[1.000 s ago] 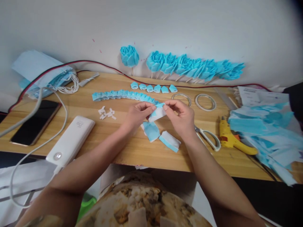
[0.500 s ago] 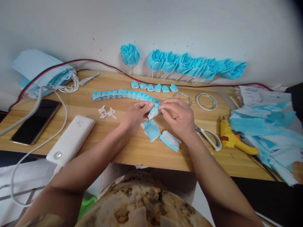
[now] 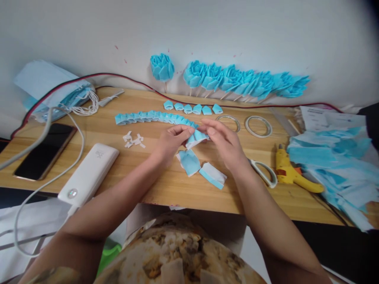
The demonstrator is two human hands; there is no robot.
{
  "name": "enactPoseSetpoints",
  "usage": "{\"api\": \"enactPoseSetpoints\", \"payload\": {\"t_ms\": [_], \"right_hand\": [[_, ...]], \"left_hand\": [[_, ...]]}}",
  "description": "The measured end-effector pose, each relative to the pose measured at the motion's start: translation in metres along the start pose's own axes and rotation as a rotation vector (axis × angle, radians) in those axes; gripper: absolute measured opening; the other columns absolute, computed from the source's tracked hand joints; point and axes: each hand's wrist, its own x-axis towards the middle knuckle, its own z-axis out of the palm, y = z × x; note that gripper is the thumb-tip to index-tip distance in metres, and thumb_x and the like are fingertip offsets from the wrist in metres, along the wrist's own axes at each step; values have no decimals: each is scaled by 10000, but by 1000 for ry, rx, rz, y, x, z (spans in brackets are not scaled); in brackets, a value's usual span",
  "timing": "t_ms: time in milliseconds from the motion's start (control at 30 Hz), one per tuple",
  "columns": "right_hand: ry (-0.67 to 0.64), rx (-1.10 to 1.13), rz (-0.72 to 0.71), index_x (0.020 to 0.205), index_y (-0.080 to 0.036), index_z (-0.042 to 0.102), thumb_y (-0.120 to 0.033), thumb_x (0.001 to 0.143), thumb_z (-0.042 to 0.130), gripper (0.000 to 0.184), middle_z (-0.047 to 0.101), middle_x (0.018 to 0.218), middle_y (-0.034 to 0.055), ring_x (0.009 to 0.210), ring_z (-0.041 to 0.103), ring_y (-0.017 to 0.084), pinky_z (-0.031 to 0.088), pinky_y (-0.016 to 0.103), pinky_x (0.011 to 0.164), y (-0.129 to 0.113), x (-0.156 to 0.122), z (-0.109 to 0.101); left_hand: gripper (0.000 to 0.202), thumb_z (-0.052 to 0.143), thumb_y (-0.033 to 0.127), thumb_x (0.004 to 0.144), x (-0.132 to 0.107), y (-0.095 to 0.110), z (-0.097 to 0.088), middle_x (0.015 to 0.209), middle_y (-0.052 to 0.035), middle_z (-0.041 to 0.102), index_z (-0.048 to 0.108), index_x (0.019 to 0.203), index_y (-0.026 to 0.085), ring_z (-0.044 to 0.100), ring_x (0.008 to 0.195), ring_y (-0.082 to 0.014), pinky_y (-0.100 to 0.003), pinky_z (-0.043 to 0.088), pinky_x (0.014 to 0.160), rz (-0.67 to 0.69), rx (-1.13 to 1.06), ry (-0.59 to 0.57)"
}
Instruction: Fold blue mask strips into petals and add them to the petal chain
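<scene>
Ten o'clock from the left hand, a row of folded blue pieces (image 3: 148,117); that left hand (image 3: 171,141) pinches the blue-white piece (image 3: 196,137) at its three o'clock, mid-pleat by the look of it! Right hand (image 3: 227,144) at the piece's three o'clock, fingers loosely bent, grip impossible to tell; the next crease probably calls for a steady left pinch

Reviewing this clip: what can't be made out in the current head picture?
All in the head view:
- Scissors: blades hidden behind the right hand and wrist.
- Folded blue piece: left end covered by the left hand; right-fingertip contact blurred.
- Printed sheet: print too blurred to read.
- Power bank: display too small to read.
- White cable: cut off by left edge.
</scene>
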Motion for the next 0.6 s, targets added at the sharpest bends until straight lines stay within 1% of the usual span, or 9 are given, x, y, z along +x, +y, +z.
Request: {"api": "enactPoseSetpoints", "payload": {"t_ms": [67, 133, 200, 267, 333, 400, 600], "right_hand": [[-45, 49, 68, 1201, -303, 687, -492, 868, 714, 384, 766, 1064, 22, 1010, 723, 218, 595, 404, 887, 3, 1, 2], [-73, 90, 112, 1208, -289, 683, -432, 834, 754, 406, 754, 1039, 18, 974, 714, 207, 587, 396, 882, 4, 1, 5], [-54, 119, 141, 1191, -270, 692, -368, 828, 750, 380, 740, 1019, 16, 916, 697, 188, 572, 384, 868, 3, 0, 6], [-6, 126, 155, 1154, -254, 706, -323, 822, 736, 340, 721, 948, 6, 834, 665, 167, 555, 369, 830, 3, 0, 7], [31, 119, 155, 1130, -248, 708, -304, 815, 729, 321, 688, 852, -12, 770, 630, 155, 538, 355, 784, 3, 1, 7], [49, 103, 133, 1128, -250, 699, -296, 817, 716, 315, 662, 803, -23, 745, 610, 152, 523, 344, 753, 5, 1, 7], [59, 32, 60, 1171, -277, 646, -247, 826, 689, 349, 653, 795, -32, 714, 600, 149, 507, 327, 699, 4, 2, 8]], "left_hand": [[180, 791, 321, 755, -1, 0, 1, 619, 25, 609, 730, 717, 156, 490, 569, -72, -211, 414, 561, 34, 33, -5], [191, 790, 336, 749, -2, 1, 1, 615, 26, 608, 729, 708, 160, 497, 577, -76, -214, 425, 572, 63, 73, -2], [193, 785, 343, 751, -3, 1, 1, 607, 25, 606, 730, 708, 163, 507, 581, -81, -219, 433, 582, 78, 110, 5], [186, 776, 335, 764, -3, 1, 2, 592, 25, 600, 726, 710, 163, 507, 572, -82, -219, 428, 576, 84, 137, 16], [180, 762, 317, 786, -3, 0, 2, 579, 24, 594, 717, 707, 162, 504, 559, -80, -217, 422, 566, 85, 157, 25], [185, 746, 298, 810, -3, -1, 2, 576, 21, 592, 699, 695, 161, 506, 552, -79, -216, 425, 560, 81, 163, 36], [173, 696, 244, 864, -2, -3, 3, 561, 25, 581, 670, 717, 159, 511, 524, -76, -208, 431, 542, 61, 150, 37]]}}
